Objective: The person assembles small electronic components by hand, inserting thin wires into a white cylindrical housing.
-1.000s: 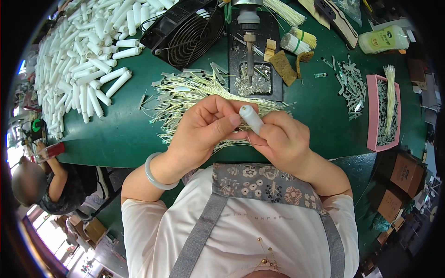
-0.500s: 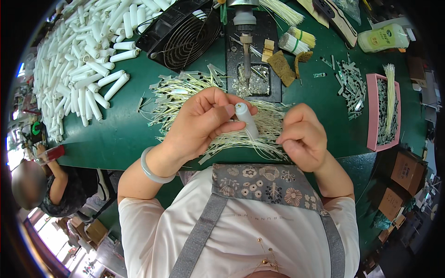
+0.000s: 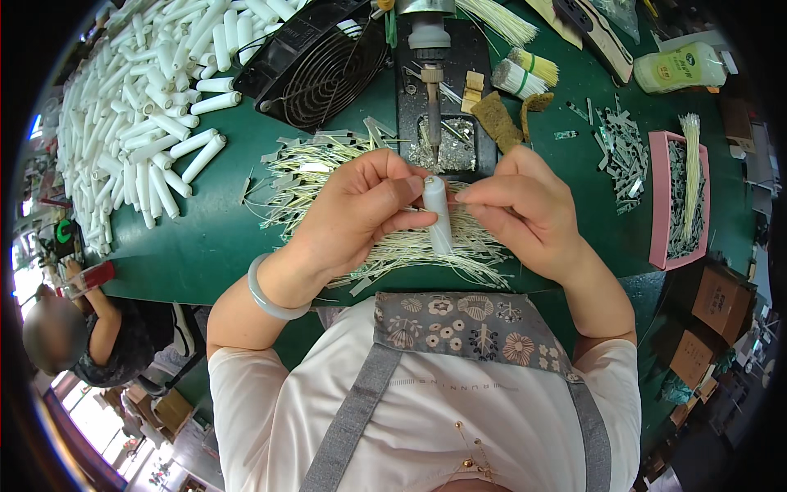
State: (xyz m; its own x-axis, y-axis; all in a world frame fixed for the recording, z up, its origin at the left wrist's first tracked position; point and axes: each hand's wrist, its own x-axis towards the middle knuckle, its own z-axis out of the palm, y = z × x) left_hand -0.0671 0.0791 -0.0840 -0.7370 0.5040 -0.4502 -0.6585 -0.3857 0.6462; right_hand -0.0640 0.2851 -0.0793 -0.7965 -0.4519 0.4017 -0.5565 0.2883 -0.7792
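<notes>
My left hand (image 3: 348, 209) grips a white plastic tube (image 3: 438, 221) between thumb and fingers. The tube stands almost upright, a small hole or metal bit at its top end. Close to its right side is my right hand (image 3: 533, 215), thumb and forefinger pinched together; whatever lies between those fingertips is too small to make out. Below both hands spreads a pile of thin pale wires (image 3: 410, 258), some with small flat strips on their ends. Just beyond the tube, a soldering iron (image 3: 434, 102) points down at a tray of solder bits (image 3: 459, 148).
Many white tubes (image 3: 143, 123) are heaped at the far left, beside a black fan (image 3: 324, 82). Sponge pieces (image 3: 496, 120), wire bundles (image 3: 525, 74) and loose strips (image 3: 623, 156) lie right of the iron. A pink box (image 3: 658, 205) holds strips and wires. Another person (image 3: 98, 336) sits at left.
My right hand has moved up and left, bringing its pinched fingers beside the tube. My left hand has tilted the tube more upright.
</notes>
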